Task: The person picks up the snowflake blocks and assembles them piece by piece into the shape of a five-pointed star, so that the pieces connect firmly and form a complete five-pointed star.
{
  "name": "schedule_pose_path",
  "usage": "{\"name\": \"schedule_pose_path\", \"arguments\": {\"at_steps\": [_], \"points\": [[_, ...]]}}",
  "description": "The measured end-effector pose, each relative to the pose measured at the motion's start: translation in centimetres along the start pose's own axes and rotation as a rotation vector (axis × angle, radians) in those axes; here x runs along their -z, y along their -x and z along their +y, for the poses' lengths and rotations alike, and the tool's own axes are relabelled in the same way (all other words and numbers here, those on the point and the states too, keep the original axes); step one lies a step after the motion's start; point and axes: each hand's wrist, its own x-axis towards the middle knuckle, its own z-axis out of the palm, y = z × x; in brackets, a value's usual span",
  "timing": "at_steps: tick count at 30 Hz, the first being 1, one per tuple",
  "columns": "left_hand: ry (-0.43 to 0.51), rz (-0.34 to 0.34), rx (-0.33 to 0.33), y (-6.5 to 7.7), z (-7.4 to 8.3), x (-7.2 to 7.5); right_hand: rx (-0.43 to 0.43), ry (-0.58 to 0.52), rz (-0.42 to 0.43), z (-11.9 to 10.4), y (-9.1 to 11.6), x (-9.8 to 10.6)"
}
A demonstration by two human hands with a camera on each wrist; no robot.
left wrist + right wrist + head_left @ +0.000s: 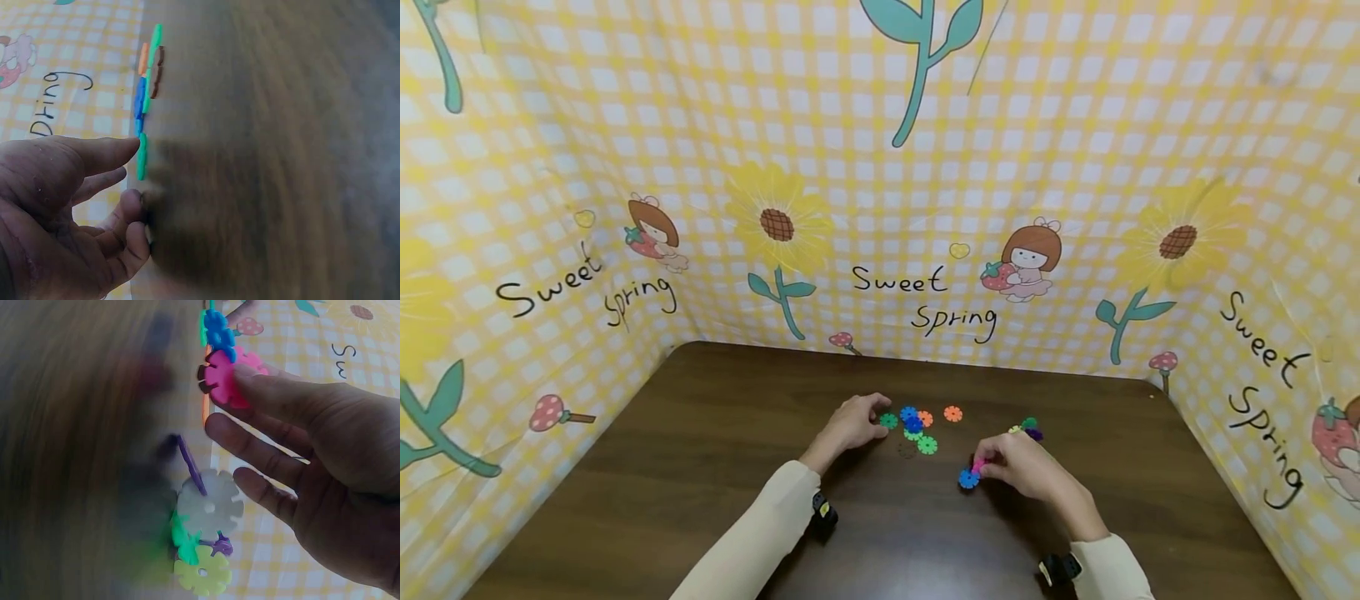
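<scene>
In the head view my right hand (pixel 1018 462) pinches a pink notched disc (pixel 978 465) low over the table, with a blue notched disc (pixel 968 479) at its lower edge. Seen from the right wrist, the thumb lies on the pink disc (pixel 222 378), and the other fingers spread below it. My left hand (pixel 854 422) rests beside a loose group of discs, its thumb tip right at the edge of a green disc (pixel 888 421). Its other fingers are bent and apart from the thumb. Blue discs (pixel 908 412), an orange disc (pixel 926 419) and a light green disc (pixel 927 446) lie close by.
A separate orange disc (pixel 953 413) lies right of the group, a brown disc (pixel 907 451) at its front. Behind my right hand is a cluster with a whitish disc (pixel 215 506), a yellow disc (pixel 203 575) and purple disc (pixel 1035 434). Checked cloth (pixel 880 325) walls the brown table (pixel 700 467).
</scene>
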Motion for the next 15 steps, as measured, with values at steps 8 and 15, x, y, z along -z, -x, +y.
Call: {"name": "schedule_pose_path", "arguments": {"at_steps": [8, 15], "points": [[-0.050, 0.020, 0.026, -0.2, 0.3, -0.3, -0.031, 0.092, -0.010, 1.0, 1.2, 1.1], [-0.025, -0.004, -0.001, 0.3, 0.4, -0.7, -0.020, 0.246, 0.054, 1.7, 2.2, 2.0]]}}
